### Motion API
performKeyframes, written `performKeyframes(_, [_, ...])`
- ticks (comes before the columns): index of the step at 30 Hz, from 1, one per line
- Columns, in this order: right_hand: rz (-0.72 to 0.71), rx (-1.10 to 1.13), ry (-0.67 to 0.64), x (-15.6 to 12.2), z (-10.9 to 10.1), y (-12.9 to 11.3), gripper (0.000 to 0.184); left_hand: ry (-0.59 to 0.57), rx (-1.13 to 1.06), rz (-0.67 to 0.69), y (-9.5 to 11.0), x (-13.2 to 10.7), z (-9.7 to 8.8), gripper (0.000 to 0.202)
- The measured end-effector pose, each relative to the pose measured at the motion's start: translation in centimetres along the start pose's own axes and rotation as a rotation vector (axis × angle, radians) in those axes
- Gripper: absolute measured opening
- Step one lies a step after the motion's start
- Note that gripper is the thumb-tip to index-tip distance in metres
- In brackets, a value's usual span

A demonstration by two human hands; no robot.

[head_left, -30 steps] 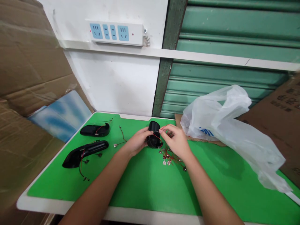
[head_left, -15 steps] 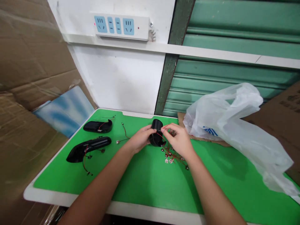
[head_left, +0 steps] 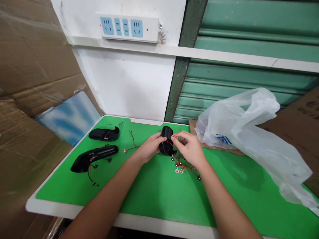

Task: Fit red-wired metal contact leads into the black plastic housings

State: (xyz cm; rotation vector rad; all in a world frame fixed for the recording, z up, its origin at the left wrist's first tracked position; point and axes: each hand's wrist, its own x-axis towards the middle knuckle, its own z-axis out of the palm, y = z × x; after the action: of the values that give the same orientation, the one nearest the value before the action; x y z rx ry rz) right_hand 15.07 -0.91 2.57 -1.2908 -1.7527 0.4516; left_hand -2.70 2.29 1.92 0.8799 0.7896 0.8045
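While left hand point(head_left: 151, 147) grips one of three black shells point(head_left: 166, 132), lengthwise fore-and-aft, hook point(head_left: 174, 153) nearward, right hand point(head_left: 188, 147) pinches one red wire point(head_left: 177, 134).

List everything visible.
Cylindrical plastic housing: 1, black, centre
Long plastic housings: 2, black, left
Small wired parts: several, silvery, centre
Thin lead: 1, red-black, left
Crumpled plastic bag: 1, white, right
Cardboard pieces: several, brown, sides
Flat sheet: 1, blue, left
Socket strip: 1, white, top
Slatted shutter: 1, green, back
Wall: 1, white, back
Rail: 1, white, back
Matted table: 1, green-white, bottom
Left hand: 1, gripping cylindrical housing
Right hand: 1, pinching red wire
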Motion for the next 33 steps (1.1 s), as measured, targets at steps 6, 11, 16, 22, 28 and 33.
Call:
performKeyframes(6, [-0.009, -0.012, 0.002, 0.1, 0.0, -0.5, 0.009, -0.011, 0.031, 0.013, 0.1, 0.0, 0.1, 0.042])
performKeyframes(11, [-0.041, -0.052, 0.002, -0.1, 0.1, -0.2, 0.009, -0.004, 0.061, 0.008, -0.2, 0.1, 0.1, 0.045])
performKeyframes(16, [-0.06, -0.097, -0.022, -0.1, 0.0, -0.2, 0.009, 0.011, 0.099, 0.019, -0.5, 0.1, 0.1, 0.048])
performKeyframes(22, [-0.067, -0.098, -0.034, -0.1, 0.2, -0.2, 0.01, 0.061, 0.151, 0.071, -0.6, 0.0, 0.3, 0.046])
performKeyframes(28, [-0.104, -0.134, -0.047, -0.3, 0.5, -0.3, 0.011, 0.113, 0.211, 0.17, -1.1, 0.3, 0.3, 0.047])
performKeyframes(33, [-0.172, -0.043, -0.047, -0.2, 0.2, -0.5, 0.016, 0.097, 0.285, 0.246, -1.0, 0.5, 0.1, 0.057])
